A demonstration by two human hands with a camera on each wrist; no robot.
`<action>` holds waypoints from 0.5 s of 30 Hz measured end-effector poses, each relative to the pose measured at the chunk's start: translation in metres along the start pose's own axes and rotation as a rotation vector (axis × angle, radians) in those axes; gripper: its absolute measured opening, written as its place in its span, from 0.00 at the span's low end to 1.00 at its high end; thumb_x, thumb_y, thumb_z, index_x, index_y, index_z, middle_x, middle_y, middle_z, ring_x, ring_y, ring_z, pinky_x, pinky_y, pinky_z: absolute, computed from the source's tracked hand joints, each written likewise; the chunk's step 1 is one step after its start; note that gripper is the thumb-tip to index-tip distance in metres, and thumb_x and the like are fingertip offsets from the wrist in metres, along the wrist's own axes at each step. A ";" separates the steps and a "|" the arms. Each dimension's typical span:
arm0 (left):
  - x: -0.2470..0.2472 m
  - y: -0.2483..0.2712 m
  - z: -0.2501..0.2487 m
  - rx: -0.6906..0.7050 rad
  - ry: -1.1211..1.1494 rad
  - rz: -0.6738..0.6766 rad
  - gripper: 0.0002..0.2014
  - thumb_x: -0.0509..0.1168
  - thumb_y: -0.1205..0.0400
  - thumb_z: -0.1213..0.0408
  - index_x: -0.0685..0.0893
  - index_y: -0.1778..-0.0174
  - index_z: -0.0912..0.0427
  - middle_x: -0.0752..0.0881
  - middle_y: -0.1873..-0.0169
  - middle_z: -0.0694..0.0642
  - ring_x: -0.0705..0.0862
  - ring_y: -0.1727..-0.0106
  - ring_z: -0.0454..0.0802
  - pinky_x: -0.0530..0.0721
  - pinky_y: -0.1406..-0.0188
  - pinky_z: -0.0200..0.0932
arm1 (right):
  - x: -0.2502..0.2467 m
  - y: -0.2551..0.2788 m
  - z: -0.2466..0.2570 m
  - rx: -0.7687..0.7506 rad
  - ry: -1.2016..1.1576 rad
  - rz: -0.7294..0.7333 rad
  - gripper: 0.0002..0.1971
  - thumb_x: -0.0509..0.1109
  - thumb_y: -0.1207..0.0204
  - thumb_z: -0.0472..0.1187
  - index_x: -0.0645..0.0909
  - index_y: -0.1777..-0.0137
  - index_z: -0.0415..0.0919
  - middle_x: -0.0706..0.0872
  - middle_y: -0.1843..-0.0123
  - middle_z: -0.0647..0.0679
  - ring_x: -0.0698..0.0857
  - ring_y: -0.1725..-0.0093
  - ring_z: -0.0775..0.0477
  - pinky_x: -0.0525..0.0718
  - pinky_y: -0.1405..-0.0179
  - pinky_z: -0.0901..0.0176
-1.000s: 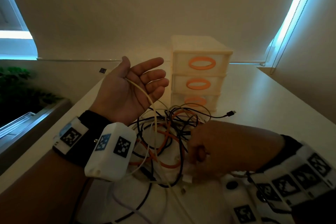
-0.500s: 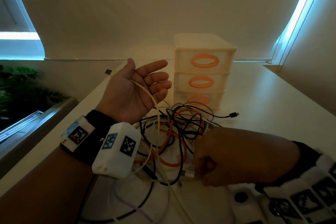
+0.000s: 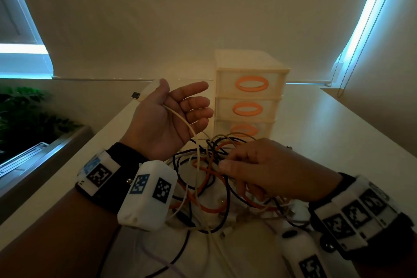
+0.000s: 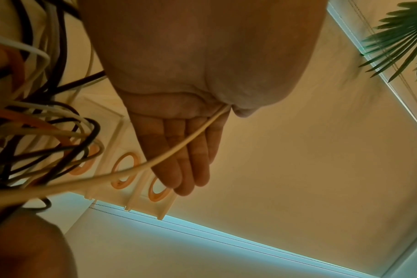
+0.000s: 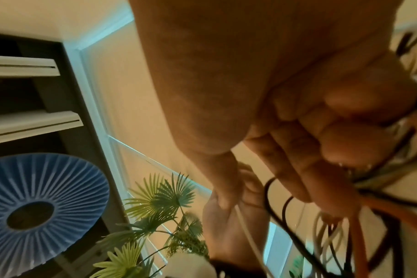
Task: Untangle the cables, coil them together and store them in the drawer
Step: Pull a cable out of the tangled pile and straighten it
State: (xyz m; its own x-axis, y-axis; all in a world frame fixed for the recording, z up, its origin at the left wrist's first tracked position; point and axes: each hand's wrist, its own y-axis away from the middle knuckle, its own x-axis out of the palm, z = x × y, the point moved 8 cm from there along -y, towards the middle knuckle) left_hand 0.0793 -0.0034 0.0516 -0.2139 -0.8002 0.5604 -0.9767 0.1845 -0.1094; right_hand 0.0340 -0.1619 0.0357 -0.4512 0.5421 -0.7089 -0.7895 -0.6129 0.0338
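A tangle of black, white, cream and orange cables (image 3: 209, 178) lies on the pale table (image 3: 338, 142) in front of a cream three-drawer unit (image 3: 250, 101) with orange oval handles; all drawers are closed. My left hand (image 3: 189, 108) is raised palm up, fingers straight. Its thumb pinches a cream cable (image 4: 191, 139) that crosses the palm and drops into the tangle; the cable's plug (image 3: 135, 95) sticks out behind the hand. My right hand (image 3: 228, 162) reaches into the middle of the tangle, thumb and fingertips closed on cable strands there.
The drawer unit stands just behind the tangle. Left of the table are a metal window ledge (image 3: 45, 156) and a green plant (image 3: 22, 115). A blind's bead cord (image 3: 352, 52) hangs at the right. The right wrist view shows a round blue ribbed object (image 5: 36, 197).
My right hand has left the near edge of the tangle, where it was a fist by a white plug, and moved up into the middle. The left hand has kept its pose.
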 end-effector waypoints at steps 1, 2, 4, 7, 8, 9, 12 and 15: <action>0.001 0.000 0.000 -0.001 -0.001 0.003 0.37 0.40 0.10 0.39 0.84 0.33 0.64 0.90 0.61 0.58 0.90 0.60 0.54 0.89 0.63 0.44 | 0.003 -0.002 0.003 -0.032 0.034 -0.013 0.21 0.69 0.21 0.57 0.87 0.55 0.38 0.91 0.65 0.44 0.81 0.76 0.57 0.81 0.73 0.64; 0.001 0.000 0.001 -0.002 -0.003 0.005 0.37 0.40 0.10 0.39 0.84 0.33 0.64 0.90 0.61 0.58 0.90 0.60 0.54 0.89 0.63 0.44 | 0.006 -0.004 0.008 -0.075 0.094 -0.029 0.21 0.70 0.21 0.57 0.86 0.57 0.36 0.90 0.66 0.43 0.79 0.76 0.58 0.79 0.73 0.64; 0.001 -0.001 0.002 -0.004 -0.009 0.008 0.37 0.39 0.10 0.39 0.84 0.32 0.64 0.90 0.61 0.59 0.90 0.60 0.55 0.89 0.64 0.45 | 0.013 -0.006 0.015 -0.140 0.193 -0.028 0.19 0.72 0.21 0.54 0.86 0.60 0.36 0.87 0.69 0.44 0.77 0.74 0.57 0.79 0.70 0.58; -0.001 -0.001 0.001 -0.003 -0.009 0.010 0.37 0.39 0.10 0.39 0.84 0.32 0.64 0.90 0.60 0.59 0.90 0.60 0.55 0.88 0.63 0.45 | 0.025 -0.002 0.013 -0.143 0.189 0.094 0.14 0.73 0.22 0.55 0.86 0.62 0.46 0.85 0.70 0.47 0.78 0.73 0.57 0.82 0.68 0.54; -0.001 -0.001 0.000 -0.001 -0.007 0.009 0.37 0.39 0.10 0.39 0.84 0.32 0.64 0.90 0.60 0.59 0.90 0.60 0.55 0.88 0.63 0.45 | 0.026 0.000 0.012 -0.141 0.177 0.130 0.13 0.73 0.22 0.55 0.85 0.64 0.50 0.83 0.71 0.49 0.77 0.74 0.58 0.81 0.69 0.55; -0.001 -0.001 0.000 0.000 -0.007 0.009 0.37 0.39 0.10 0.39 0.84 0.31 0.64 0.90 0.60 0.58 0.90 0.59 0.54 0.88 0.63 0.45 | 0.025 0.001 0.011 -0.148 0.172 0.147 0.13 0.73 0.22 0.54 0.84 0.65 0.50 0.82 0.72 0.51 0.77 0.75 0.59 0.80 0.70 0.57; 0.000 -0.001 0.001 0.000 -0.015 0.014 0.37 0.40 0.10 0.39 0.83 0.31 0.64 0.90 0.60 0.58 0.90 0.59 0.54 0.88 0.62 0.44 | 0.010 0.001 0.004 -0.132 0.114 0.094 0.18 0.70 0.18 0.50 0.82 0.64 0.37 0.80 0.73 0.50 0.78 0.75 0.57 0.80 0.70 0.60; -0.001 0.000 0.000 0.007 -0.020 0.008 0.37 0.39 0.10 0.39 0.84 0.33 0.64 0.90 0.61 0.58 0.90 0.60 0.54 0.88 0.63 0.45 | -0.006 0.000 -0.009 -0.024 -0.186 0.020 0.18 0.62 0.14 0.47 0.79 0.62 0.36 0.84 0.70 0.41 0.83 0.72 0.44 0.81 0.71 0.53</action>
State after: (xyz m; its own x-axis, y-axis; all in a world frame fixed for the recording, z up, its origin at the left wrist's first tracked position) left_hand 0.0800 -0.0026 0.0511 -0.2219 -0.8097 0.5432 -0.9751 0.1870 -0.1196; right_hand 0.0402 -0.1699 0.0334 -0.5375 0.6257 -0.5654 -0.7706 -0.6367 0.0281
